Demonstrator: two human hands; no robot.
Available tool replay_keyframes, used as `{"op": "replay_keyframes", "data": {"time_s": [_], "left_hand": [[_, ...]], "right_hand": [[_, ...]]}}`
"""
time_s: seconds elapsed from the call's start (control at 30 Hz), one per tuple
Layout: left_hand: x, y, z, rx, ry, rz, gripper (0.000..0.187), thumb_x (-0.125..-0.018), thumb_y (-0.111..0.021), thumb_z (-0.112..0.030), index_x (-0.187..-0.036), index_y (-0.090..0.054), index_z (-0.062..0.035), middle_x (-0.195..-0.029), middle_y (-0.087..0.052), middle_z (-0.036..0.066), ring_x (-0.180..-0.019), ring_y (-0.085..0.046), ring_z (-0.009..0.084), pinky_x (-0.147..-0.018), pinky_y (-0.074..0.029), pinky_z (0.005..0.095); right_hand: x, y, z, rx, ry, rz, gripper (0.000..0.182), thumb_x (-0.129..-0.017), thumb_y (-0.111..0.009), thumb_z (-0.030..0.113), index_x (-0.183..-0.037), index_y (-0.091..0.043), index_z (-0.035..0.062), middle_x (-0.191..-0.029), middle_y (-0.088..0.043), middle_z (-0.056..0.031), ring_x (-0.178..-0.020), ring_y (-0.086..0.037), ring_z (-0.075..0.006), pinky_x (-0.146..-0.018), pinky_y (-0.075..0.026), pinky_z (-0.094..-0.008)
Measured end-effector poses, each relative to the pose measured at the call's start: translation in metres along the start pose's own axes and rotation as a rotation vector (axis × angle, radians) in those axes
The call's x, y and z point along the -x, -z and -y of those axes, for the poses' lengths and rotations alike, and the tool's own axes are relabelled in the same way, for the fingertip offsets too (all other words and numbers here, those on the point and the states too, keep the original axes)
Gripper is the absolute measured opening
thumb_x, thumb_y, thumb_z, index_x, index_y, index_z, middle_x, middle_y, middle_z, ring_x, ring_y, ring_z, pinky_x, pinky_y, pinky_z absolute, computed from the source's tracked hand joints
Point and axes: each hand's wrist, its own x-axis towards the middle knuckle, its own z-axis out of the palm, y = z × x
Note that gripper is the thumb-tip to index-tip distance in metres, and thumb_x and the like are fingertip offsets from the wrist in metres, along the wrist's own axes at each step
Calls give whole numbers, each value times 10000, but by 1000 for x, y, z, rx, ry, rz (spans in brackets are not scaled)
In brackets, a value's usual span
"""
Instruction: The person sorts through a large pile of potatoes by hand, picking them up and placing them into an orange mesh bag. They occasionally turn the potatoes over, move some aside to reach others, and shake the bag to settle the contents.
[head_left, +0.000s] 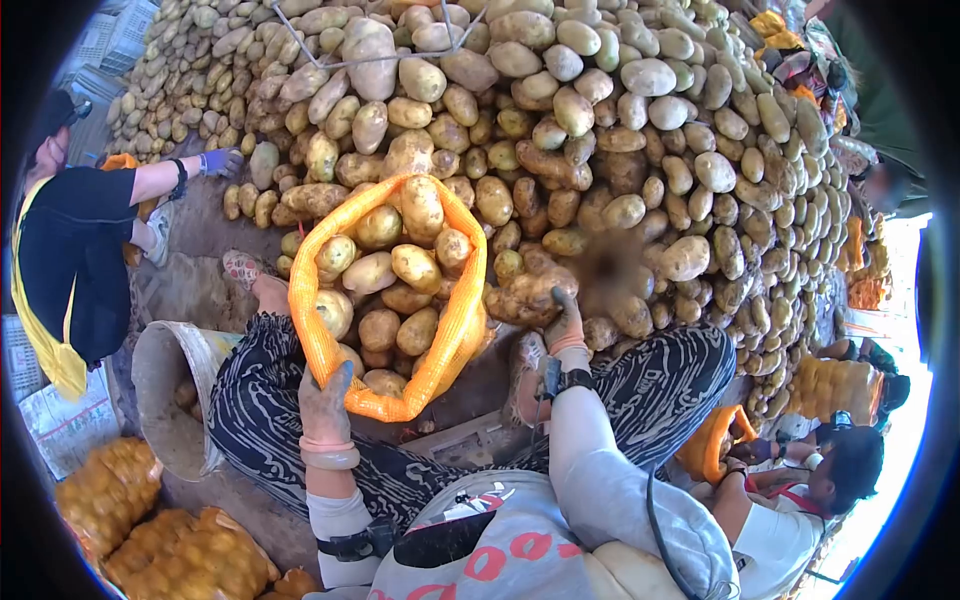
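An orange mesh sack (305, 325) stands between my knees with its rim rolled back, and potatoes (405, 262) fill it up to near the opening. My left hand (327, 398), in a grey-fingered glove, grips the near left part of the rim. To the right of the sack, my gloved right hand (567, 328) is closed around a large knobbly potato (528, 292) at the foot of the pile. Most of the right fingers are hidden behind that potato.
A big potato pile (620, 130) rises in front, with a thin metal frame (385, 57) on it. At left are a whitish bucket (165, 400), filled sacks (190, 555) and a person (85, 250) reaching to the pile. Other people (800, 500) sit at right by an orange sack (708, 445).
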Motion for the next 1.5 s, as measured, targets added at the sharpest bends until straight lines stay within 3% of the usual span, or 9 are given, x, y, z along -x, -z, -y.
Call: {"op": "replay_keyframes", "data": {"time_s": [0.2,0.37,0.6,0.93,1.07,1.33,1.4,1.43,1.5], "left_hand": [[-2,-3,4,32,-59,35,374,-893,-728,-156,-1200,-586,6,-990,-613,27,-853,-572,106,-780,-472,246],[-11,1,6,-28,-105,22,482,-921,-719,-249,-1278,-557,31,-1088,-620,51,-951,-583,143,-840,-484,284],[-13,-3,8,4,-109,17,442,-926,-716,-286,-1224,-596,18,-993,-618,14,-831,-560,95,-745,-470,263],[1,-2,-17,152,-117,-205,346,-959,-662,-274,-1084,-661,49,-878,-625,12,-784,-550,82,-690,-442,247],[13,0,-33,25,-219,-273,295,-965,-619,-222,-1083,-655,46,-880,-621,15,-805,-552,103,-737,-452,254],[14,25,-38,-112,-326,-303,271,-990,-561,-123,-1172,-594,75,-1017,-623,72,-905,-565,149,-846,-467,277],[27,18,-53,-282,-482,-350,258,-994,-549,-98,-1175,-592,81,-1014,-623,87,-924,-579,175,-901,-468,270],[35,18,-57,-288,-506,-299,297,-948,-633,-173,-1163,-618,31,-1067,-610,98,-1015,-589,229,-1008,-444,371],[47,28,-77,-891,-1037,-85,351,-883,-696,-243,-1148,-637,-21,-1118,-594,105,-1118,-557,269,-1052,-401,459]], "right_hand": [[70,-155,120,-350,53,624,679,-868,-668,417,-1410,-482,53,-1378,-560,-128,-1278,-518,-334,-1104,-401,-502],[126,-184,139,-70,32,544,858,-832,-695,585,-1476,-410,96,-1456,-504,-95,-1298,-513,-295,-1098,-411,-506],[132,-183,49,-11,-152,623,1084,-648,-844,550,-1481,-372,40,-1422,-523,-119,-1274,-541,-267,-1079,-456,-450],[145,-275,70,436,-504,911,895,-777,-770,409,-1469,-373,5,-1377,-540,-132,-1255,-539,-230,-1084,-425,-367],[149,-312,-12,895,-435,1021,777,-865,-708,376,-1454,-376,-5,-1352,-544,-119,-1215,-524,-183,-1061,-425,-315],[211,-355,-46,765,-362,829,647,-838,-772,219,-1317,-433,-55,-1182,-619,-149,-1066,-615,-170,-890,-534,-306],[215,-355,-45,958,-265,847,756,-865,-761,309,-1409,-370,-41,-1187,-631,-160,-1069,-634,-199,-931,-526,-319],[211,-345,-55,1173,-114,848,799,-876,-736,383,-1422,-349,-54,-1233,-606,-207,-1128,-618,-250,-973,-504,-350],[204,-329,-65,1117,-97,919,834,-943,-585,553,-1453,-335,-57,-1332,-549,-228,-1229,-556,-257,-1062,-429,-349]]}}
